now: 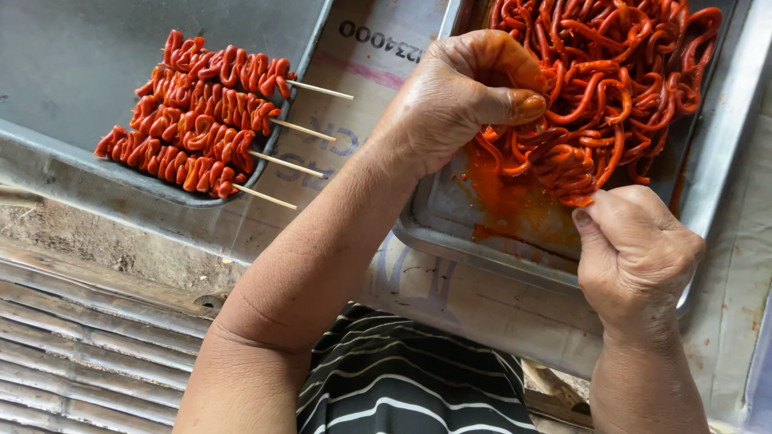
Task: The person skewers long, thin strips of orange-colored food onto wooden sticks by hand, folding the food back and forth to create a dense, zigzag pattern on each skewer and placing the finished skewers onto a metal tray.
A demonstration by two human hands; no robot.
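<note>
A heap of red, sauce-coated strands (619, 64) fills a metal tray (474, 251) at the upper right. My left hand (462, 92) reaches into the tray's near side and pinches a few strands between thumb and fingers. Just below it, my right hand (635, 257) is closed around the lower end of a tightly folded bunch of the same strands (567, 169), thumb pointing up at it. Whether a stick runs through this bunch is hidden. Orange sauce smears the tray floor between the hands.
At the upper left a second grey tray (161, 186) holds several finished skewers (197, 112) of folded red strands, with bare wooden stick ends (285, 165) pointing right. Printed cardboard (362, 72) lies under both trays. Wooden slats (72, 354) sit at the lower left, and my striped shirt (402, 386) below.
</note>
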